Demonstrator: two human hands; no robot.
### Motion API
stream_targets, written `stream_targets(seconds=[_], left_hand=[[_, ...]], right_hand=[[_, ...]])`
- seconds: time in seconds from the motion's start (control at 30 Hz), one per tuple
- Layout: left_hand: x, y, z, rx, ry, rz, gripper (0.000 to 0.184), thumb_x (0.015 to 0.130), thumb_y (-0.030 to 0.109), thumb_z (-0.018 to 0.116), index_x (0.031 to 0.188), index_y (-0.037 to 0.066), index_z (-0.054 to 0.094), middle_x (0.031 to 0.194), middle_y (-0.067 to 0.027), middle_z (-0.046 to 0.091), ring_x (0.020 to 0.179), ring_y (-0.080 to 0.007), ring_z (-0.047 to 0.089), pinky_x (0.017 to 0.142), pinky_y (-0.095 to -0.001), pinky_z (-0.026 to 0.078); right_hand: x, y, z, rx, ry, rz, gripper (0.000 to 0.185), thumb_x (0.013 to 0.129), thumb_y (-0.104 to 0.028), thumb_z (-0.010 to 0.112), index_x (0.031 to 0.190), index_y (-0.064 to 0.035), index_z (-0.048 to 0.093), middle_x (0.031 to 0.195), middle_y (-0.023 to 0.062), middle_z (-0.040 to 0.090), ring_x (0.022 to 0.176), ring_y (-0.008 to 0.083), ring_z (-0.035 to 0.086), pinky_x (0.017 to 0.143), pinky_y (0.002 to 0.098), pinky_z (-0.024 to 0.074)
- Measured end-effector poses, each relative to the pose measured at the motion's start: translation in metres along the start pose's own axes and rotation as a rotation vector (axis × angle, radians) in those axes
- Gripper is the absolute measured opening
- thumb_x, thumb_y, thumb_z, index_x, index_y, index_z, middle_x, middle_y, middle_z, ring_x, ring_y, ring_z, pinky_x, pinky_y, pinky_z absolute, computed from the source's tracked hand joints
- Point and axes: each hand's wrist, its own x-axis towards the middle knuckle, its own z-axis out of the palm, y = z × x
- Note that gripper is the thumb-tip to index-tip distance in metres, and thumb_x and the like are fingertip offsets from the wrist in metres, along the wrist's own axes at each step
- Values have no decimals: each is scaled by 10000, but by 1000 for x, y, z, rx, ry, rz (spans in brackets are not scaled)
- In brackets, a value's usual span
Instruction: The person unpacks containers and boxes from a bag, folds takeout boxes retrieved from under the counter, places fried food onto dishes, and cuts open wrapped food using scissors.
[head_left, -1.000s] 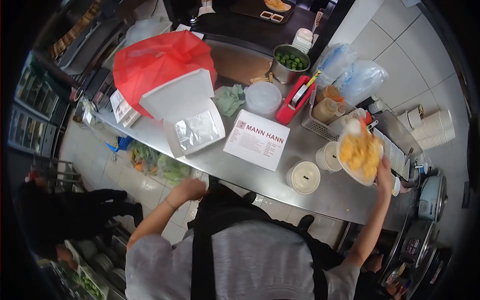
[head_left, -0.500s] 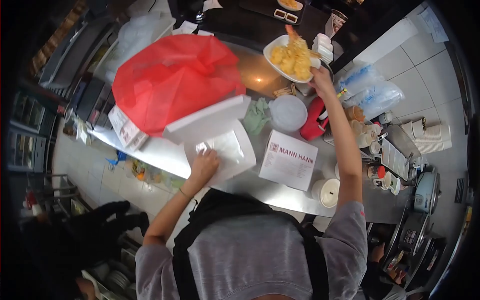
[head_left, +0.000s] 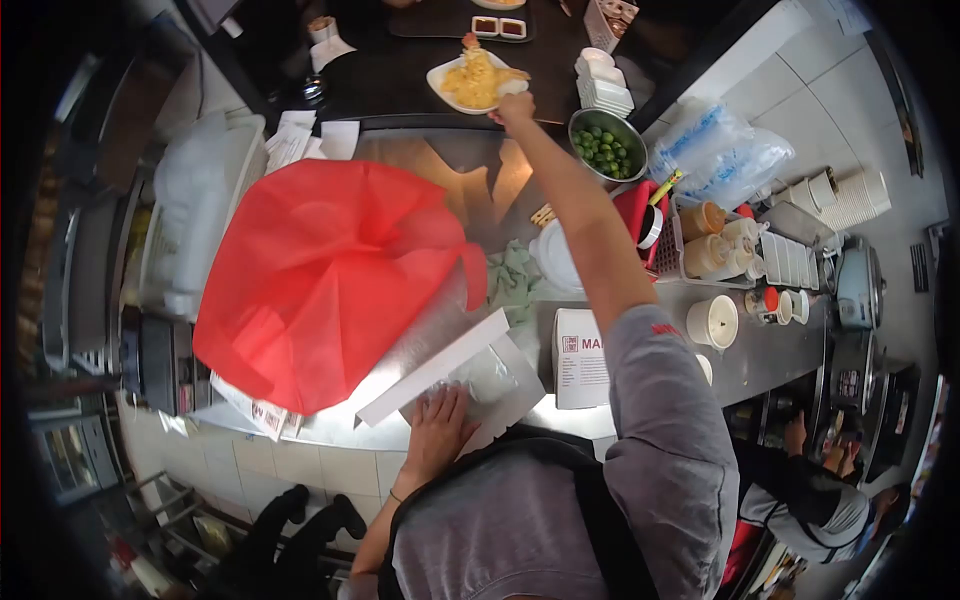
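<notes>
At the far side of the counter, my right hand (head_left: 513, 107) is closed on the edge of a white plate (head_left: 437, 80). Battered, golden tempura (head_left: 474, 80) is heaped on the plate, with a shrimp tail sticking up. Close to my body, my left hand (head_left: 438, 420) lies with its fingers stretched out over an open white carton (head_left: 515, 375) with a clear lining inside. The carton's lid flap (head_left: 430, 370) stands raised on the far side. To its right is a closed printed box (head_left: 582, 370), partly hidden behind my right arm.
A large red bag (head_left: 330, 270) covers the counter's left part. Beyond my right arm are a bowl of small green citrus (head_left: 605, 145), stacked white dishes (head_left: 604, 85), sauce bottles (head_left: 707, 235) and a white cup (head_left: 712, 322). Another person (head_left: 815, 500) is at lower right.
My right hand has carried the plate of tempura forward and left, over the dark ledge. My left hand stays at the carton, its fingers now flatter. The view has shifted.
</notes>
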Motion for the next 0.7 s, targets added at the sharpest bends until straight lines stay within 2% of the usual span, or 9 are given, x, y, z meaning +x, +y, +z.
stream_targets(seconds=[0.17, 0.2, 0.23, 0.3, 0.4, 0.47, 0.5, 0.63, 0.7], left_hand=[[4, -6, -19, -354, 114, -26, 360, 826, 175, 569, 1127, -16, 519, 1133, -151, 549, 984, -297, 558, 811, -405, 458], [5, -6, -15, -325, 241, -8, 287, 814, 79, 569, 1085, -11, 546, 1016, -148, 595, 781, -288, 617, 639, -343, 506], [2, -7, -15, -328, 243, -6, 287, 814, 79, 569, 1085, -11, 546, 1016, -148, 595, 781, -288, 617, 639, -343, 506], [-3, -2, -30, -614, 75, -171, 243, 815, 74, 573, 1048, 5, 565, 898, -137, 616, 667, -256, 622, 555, -312, 507], [-2, 11, -47, -470, 227, -152, 106, 800, 109, 609, 797, 22, 550, 637, -106, 557, 531, -253, 564, 454, -331, 436], [-2, 7, -43, -310, 310, -32, 256, 816, 159, 600, 637, 47, 454, 516, -98, 469, 458, -294, 485, 433, -385, 365], [-5, 4, -39, -306, 317, -23, 256, 816, 159, 600, 637, 47, 454, 516, -98, 469, 458, -294, 485, 433, -385, 365], [-14, 7, -32, -436, 229, -140, 221, 865, 144, 504, 665, 50, 487, 510, -116, 458, 463, -317, 477, 448, -397, 367], [-38, 3, -23, -483, 305, -109, 234, 890, 161, 455, 692, 48, 507, 524, -121, 465, 484, -317, 486, 456, -407, 368]], right_hand=[[42, 21, 22, 76, -22, 126, 307, 868, -107, 492, 1127, 29, 399, 853, 216, 609, 461, 226, 610, 344, 319, 501], [39, 13, 15, 51, -126, 169, 496, 898, -246, 461, 1278, 6, 267, 974, 255, 584, 657, 294, 650, 553, 416, 550], [36, 4, 8, 48, -124, 166, 496, 898, -246, 461, 1278, 6, 267, 974, 255, 584, 657, 294, 650, 553, 416, 550], [32, -20, -7, -462, 125, -16, 633, 909, -401, 366, 1363, -6, 170, 1152, 278, 505, 963, 366, 583, 833, 466, 468], [59, -65, -37, -461, 241, -268, 802, 875, -560, 308, 1394, 2, 69, 1313, 242, 387, 1187, 326, 435, 967, 448, 369], [81, -99, -60, 387, -297, -226, 968, 784, -746, 168, 1393, 4, 103, 1465, 154, 129, 1369, 231, 47, 1086, 400, -5], [83, -114, -77, 507, -596, -168, 992, 765, -767, 124, 1385, 6, 156, 1470, 136, 121, 1369, 223, 58, 1084, 410, -10], [96, -140, -97, 661, -374, -210, 942, 799, -731, 122, 1348, 24, 251, 1415, 141, 274, 1346, 246, 170, 1078, 422, 98], [97, -145, -108, 568, -636, -124, 879, 831, -693, 152, 1347, 11, 260, 1399, 133, 299, 1297, 250, 288, 1049, 424, 205]])
